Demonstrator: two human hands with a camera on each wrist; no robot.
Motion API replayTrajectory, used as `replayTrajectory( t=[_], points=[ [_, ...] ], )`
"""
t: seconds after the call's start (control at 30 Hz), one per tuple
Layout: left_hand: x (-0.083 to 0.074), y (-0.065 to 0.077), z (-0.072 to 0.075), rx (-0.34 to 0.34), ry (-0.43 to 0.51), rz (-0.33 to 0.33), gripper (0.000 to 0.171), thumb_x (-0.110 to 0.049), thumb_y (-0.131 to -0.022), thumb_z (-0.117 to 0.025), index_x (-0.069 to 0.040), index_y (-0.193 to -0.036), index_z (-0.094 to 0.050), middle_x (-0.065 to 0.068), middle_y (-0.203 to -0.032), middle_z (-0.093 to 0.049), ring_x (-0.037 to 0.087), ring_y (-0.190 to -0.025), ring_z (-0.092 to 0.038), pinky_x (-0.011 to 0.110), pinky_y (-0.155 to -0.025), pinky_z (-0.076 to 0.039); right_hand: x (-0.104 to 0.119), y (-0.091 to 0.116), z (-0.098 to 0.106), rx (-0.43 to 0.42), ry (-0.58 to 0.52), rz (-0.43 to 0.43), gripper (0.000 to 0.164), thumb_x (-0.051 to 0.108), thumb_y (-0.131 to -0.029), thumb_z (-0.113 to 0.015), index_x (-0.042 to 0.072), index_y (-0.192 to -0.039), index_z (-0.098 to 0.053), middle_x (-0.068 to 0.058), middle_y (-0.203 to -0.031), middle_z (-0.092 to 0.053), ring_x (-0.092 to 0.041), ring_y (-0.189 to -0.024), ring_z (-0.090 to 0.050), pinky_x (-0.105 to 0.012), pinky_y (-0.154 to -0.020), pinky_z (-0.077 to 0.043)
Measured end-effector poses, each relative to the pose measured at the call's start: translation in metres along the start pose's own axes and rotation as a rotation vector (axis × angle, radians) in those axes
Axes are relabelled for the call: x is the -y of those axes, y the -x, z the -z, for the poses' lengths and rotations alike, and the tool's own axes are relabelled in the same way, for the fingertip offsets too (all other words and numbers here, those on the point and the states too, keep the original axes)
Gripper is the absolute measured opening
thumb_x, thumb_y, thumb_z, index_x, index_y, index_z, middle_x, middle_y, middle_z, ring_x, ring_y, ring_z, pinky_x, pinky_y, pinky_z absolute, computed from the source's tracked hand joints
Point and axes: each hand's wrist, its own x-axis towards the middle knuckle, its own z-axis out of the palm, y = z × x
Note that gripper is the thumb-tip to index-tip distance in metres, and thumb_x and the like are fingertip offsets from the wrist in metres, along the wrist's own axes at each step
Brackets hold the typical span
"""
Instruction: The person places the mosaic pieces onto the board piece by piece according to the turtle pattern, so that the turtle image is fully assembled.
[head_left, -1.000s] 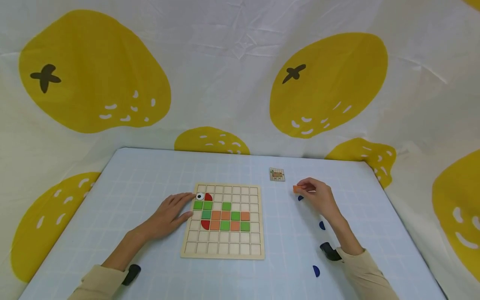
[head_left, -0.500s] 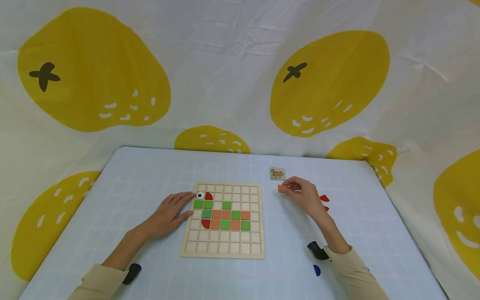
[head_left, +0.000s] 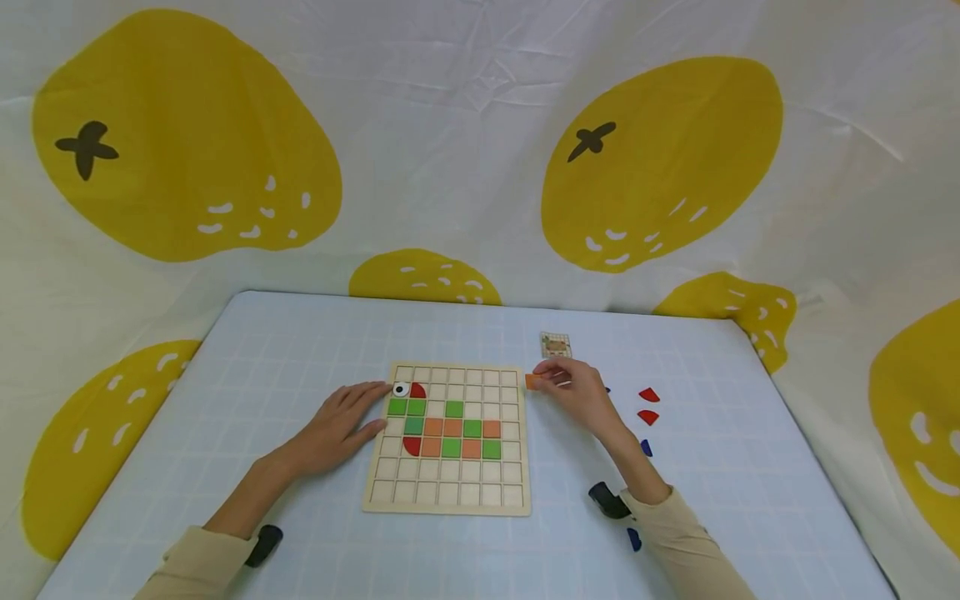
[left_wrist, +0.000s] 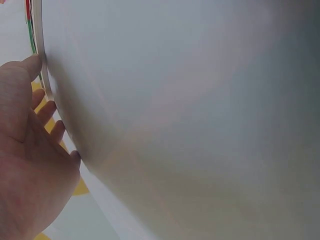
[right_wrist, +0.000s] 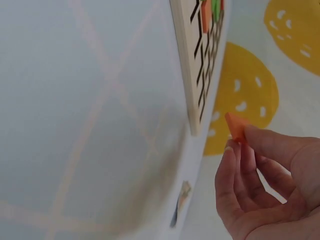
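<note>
Between thumb and fingers my right hand (head_left: pixel 573 394) pinches an orange square tile (head_left: pixel 533 382), held at the upper right edge of the wooden grid board (head_left: pixel 447 495). The right wrist view shows the orange tile (right_wrist: pixel 236 126) gripped by one side, above the table. My left hand (head_left: pixel 336 431) lies with fingers extended, fingertips at the board's left edge. On the board are green tiles (head_left: pixel 454 409), orange tiles (head_left: pixel 432 427), red quarter-round tiles (head_left: pixel 417 391) and a round eye tile (head_left: pixel 401 389). They form an animal-like shape.
Behind the right hand lies a small patterned card (head_left: pixel 556 344). Two red fan-shaped pieces (head_left: pixel 648 395) rest to the right. Dark blue half-round pieces (head_left: pixel 634 540) lie near the right forearm, one partly hidden. A fruit-print cloth (head_left: pixel 450 167) hangs behind the table.
My right hand has carried the orange tile leftward to the board's right edge. The red pieces it covered now show. My left hand stays in place.
</note>
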Motion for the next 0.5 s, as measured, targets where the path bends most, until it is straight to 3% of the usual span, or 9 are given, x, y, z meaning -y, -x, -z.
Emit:
replayTrajectory(
  t=[0.2,0.5],
  points=[
    [0.001,0.000,-0.001,-0.001,0.007,0.003,0.060,-0.032,-0.105,-0.060,-0.012,-0.157,-0.040,0.013,-0.157,-0.043,0.038,-0.143,-0.035,0.063,-0.115,-0.033,0.005,-0.003,-0.015,0.024,-0.020,0.017,0.015,0.011,-0.091,-0.080,0.005,-0.103,-0.074,-0.007,-0.100,-0.074,-0.023,-0.092,-0.071,-0.039,-0.085,-0.060],
    [0.002,-0.001,-0.002,-0.009,0.008,-0.006,0.060,-0.032,-0.105,-0.061,-0.012,-0.157,-0.040,0.014,-0.157,-0.043,0.039,-0.143,-0.035,0.063,-0.115,-0.032,0.015,-0.006,-0.034,0.085,-0.071,0.029,0.014,0.009,-0.091,-0.079,0.004,-0.103,-0.074,-0.005,-0.097,-0.073,-0.019,-0.088,-0.070,-0.031,-0.082,-0.059]
  ],
)
